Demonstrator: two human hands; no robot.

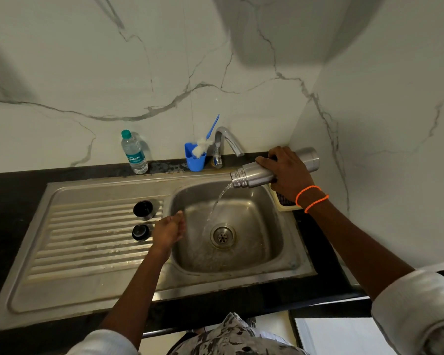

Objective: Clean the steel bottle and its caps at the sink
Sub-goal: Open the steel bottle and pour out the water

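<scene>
- The right hand wraps over the middle of the steel bottle, so that stretch of its body is covered; only the neck and the far base show.
- Just below that wrist, a pale tray at the basin's right rim is mostly hidden by the hand and forearm; what lies in it cannot be told.
- The left hand shows its back only; its palm and fingertips are out of sight.
- The print on the plastic water bottle is too small to read in full.
- The bench runs off the left edge of the frame.
- A white panel is cut by the lower edge.
</scene>
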